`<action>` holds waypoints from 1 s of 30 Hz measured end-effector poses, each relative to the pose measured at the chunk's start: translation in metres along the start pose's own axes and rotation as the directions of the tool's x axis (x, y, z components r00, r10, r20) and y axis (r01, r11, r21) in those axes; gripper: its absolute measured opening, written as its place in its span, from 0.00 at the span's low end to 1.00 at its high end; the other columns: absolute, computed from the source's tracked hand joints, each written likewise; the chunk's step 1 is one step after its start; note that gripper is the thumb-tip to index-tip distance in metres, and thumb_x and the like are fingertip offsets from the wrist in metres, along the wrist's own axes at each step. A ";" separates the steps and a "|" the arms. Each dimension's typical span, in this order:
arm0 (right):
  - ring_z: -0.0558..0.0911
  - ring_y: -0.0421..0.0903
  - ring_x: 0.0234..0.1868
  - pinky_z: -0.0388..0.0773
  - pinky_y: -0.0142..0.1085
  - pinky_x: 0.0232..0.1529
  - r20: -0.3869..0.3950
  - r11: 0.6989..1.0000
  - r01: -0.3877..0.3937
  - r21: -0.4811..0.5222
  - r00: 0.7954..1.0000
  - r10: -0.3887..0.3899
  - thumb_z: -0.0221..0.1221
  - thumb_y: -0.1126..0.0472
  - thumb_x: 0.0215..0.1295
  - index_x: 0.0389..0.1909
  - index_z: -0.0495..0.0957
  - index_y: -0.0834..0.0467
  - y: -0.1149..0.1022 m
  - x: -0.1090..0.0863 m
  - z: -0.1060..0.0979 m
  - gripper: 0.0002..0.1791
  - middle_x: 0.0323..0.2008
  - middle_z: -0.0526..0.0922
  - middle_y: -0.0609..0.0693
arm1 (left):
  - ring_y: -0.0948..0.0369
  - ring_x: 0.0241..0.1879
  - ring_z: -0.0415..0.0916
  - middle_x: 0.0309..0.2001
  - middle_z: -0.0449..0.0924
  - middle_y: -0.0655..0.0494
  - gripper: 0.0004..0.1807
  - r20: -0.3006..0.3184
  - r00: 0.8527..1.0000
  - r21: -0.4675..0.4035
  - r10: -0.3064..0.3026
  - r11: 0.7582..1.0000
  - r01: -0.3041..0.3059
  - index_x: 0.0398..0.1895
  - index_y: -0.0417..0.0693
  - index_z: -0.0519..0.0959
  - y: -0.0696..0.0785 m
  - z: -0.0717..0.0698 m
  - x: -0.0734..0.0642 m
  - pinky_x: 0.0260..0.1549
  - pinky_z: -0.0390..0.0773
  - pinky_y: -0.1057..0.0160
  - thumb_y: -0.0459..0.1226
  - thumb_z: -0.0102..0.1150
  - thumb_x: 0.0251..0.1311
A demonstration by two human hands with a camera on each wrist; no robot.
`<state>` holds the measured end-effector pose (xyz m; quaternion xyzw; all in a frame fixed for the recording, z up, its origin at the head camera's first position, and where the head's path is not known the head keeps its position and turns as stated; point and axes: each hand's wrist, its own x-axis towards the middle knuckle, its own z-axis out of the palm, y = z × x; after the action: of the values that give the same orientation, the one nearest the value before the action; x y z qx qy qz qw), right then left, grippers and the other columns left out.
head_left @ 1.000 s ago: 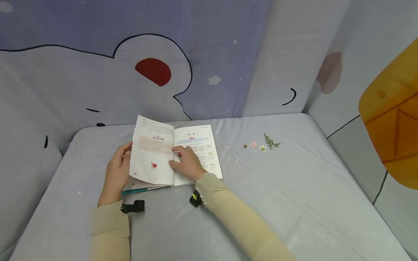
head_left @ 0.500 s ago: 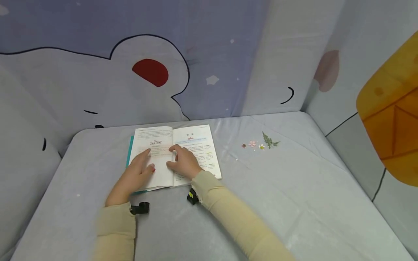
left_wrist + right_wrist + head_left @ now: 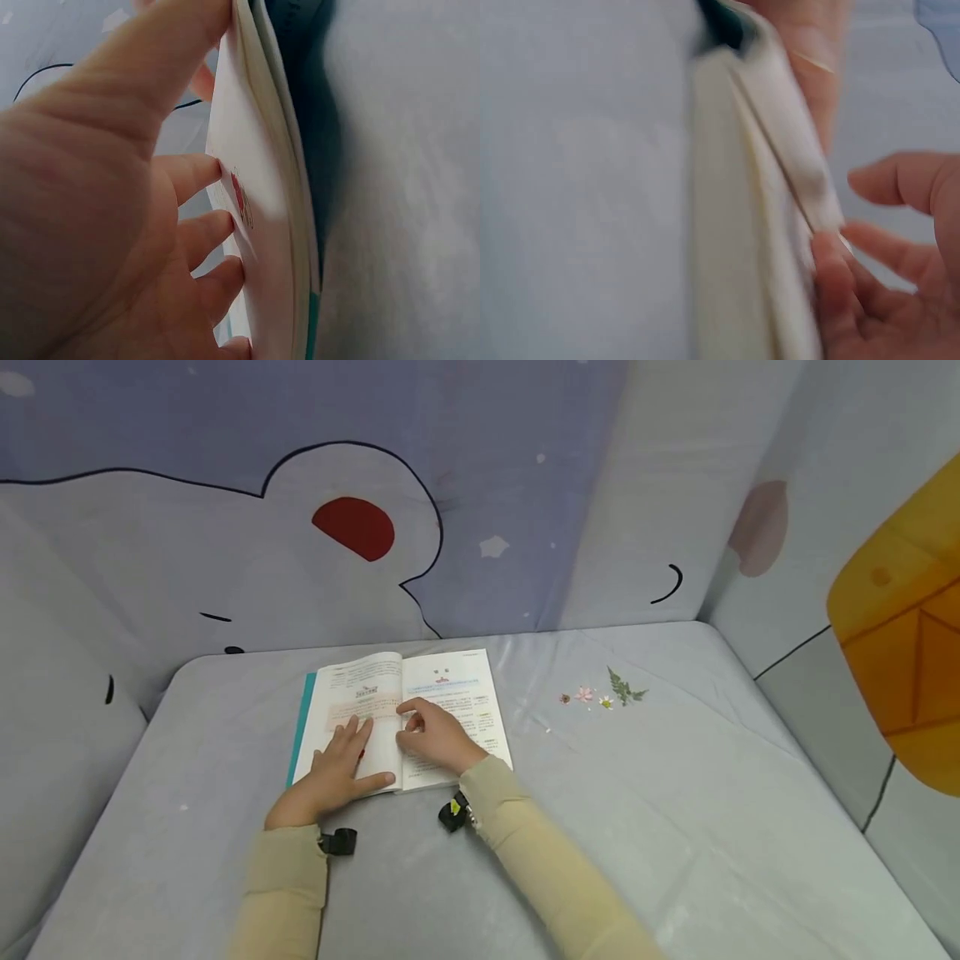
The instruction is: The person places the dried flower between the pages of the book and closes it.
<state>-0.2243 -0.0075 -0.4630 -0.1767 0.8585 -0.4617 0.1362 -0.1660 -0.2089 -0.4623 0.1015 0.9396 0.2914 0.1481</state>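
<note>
An open book [image 3: 461,677] with printed pages and a teal cover lies on the cloth-covered table. My left hand [image 3: 330,781] presses on the lower left page [image 3: 266,247] with fingers spread, its thumb reaching toward the spine. Part of a small red printed flower [image 3: 238,189] shows by its fingertips. My right hand [image 3: 438,742] rests over the right page beside the gutter, with thumb and index finger bent and apart, holding nothing. In the right wrist view, other fingers [image 3: 832,281] touch the page near the fold. Both hands hide some of the print.
Right of the book lie a pink flower [image 3: 584,694], a white daisy-like flower [image 3: 606,702], a small reddish-brown flower [image 3: 565,699] and a green fern leaf [image 3: 622,687]. A printed fabric wall [image 3: 510,585] rises behind the table [image 3: 675,827].
The raised left page has come down flat. My left hand has let go of its outer edge and moved right onto the page, fingers spreading. My right hand has stayed by the gutter.
</note>
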 end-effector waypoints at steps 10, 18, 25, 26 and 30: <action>0.80 0.44 0.31 0.78 0.32 0.32 -0.038 0.993 0.035 0.109 0.999 -0.031 0.57 0.62 0.72 0.50 0.83 0.59 0.021 -0.020 -0.047 0.11 0.37 0.81 0.49 | 0.31 0.77 0.29 0.79 0.33 0.30 0.59 -0.006 1.000 0.003 -0.027 1.000 0.027 0.81 0.37 0.43 0.003 0.001 0.000 0.64 0.35 0.20 0.58 0.66 0.62; 0.77 0.45 0.32 0.74 0.33 0.31 -0.350 0.990 0.089 0.106 0.936 -0.046 0.59 0.66 0.70 0.42 0.84 0.61 0.041 -0.038 -0.095 0.06 0.32 0.82 0.52 | 0.31 0.77 0.28 0.79 0.32 0.30 0.59 -0.003 1.000 -0.019 -0.015 1.000 0.015 0.81 0.37 0.43 0.004 0.002 -0.001 0.64 0.33 0.21 0.58 0.66 0.61; 0.80 0.50 0.38 0.78 0.42 0.40 -0.466 1.000 -0.022 0.019 0.884 0.028 0.56 0.62 0.70 0.47 0.84 0.62 0.062 -0.052 -0.131 0.12 0.37 0.82 0.54 | 0.32 0.77 0.28 0.80 0.32 0.31 0.59 0.003 1.000 -0.016 -0.029 0.999 0.029 0.81 0.38 0.42 0.004 0.002 -0.004 0.65 0.33 0.21 0.57 0.66 0.62; 0.80 0.51 0.40 0.78 0.44 0.42 -0.476 0.999 -0.042 0.004 0.879 0.039 0.56 0.62 0.70 0.47 0.84 0.62 0.066 -0.054 -0.136 0.13 0.38 0.82 0.54 | 0.31 0.77 0.28 0.80 0.32 0.31 0.59 0.002 1.000 -0.019 -0.029 0.999 0.029 0.81 0.38 0.42 0.003 0.002 -0.004 0.65 0.33 0.21 0.57 0.66 0.62; 0.82 0.54 0.42 0.79 0.46 0.43 -0.515 0.994 -0.106 -0.026 0.854 0.078 0.55 0.62 0.70 0.49 0.84 0.63 0.077 -0.062 -0.151 0.14 0.40 0.83 0.57 | 0.32 0.77 0.28 0.80 0.33 0.31 0.58 -0.009 1.000 -0.013 -0.025 1.000 0.024 0.81 0.38 0.43 0.003 0.004 -0.004 0.65 0.34 0.21 0.57 0.65 0.62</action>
<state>-0.2423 0.1710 -0.4428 -0.0098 0.8832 -0.4620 -0.0799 -0.1606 -0.2052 -0.4624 0.0877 0.9395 0.2962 0.1481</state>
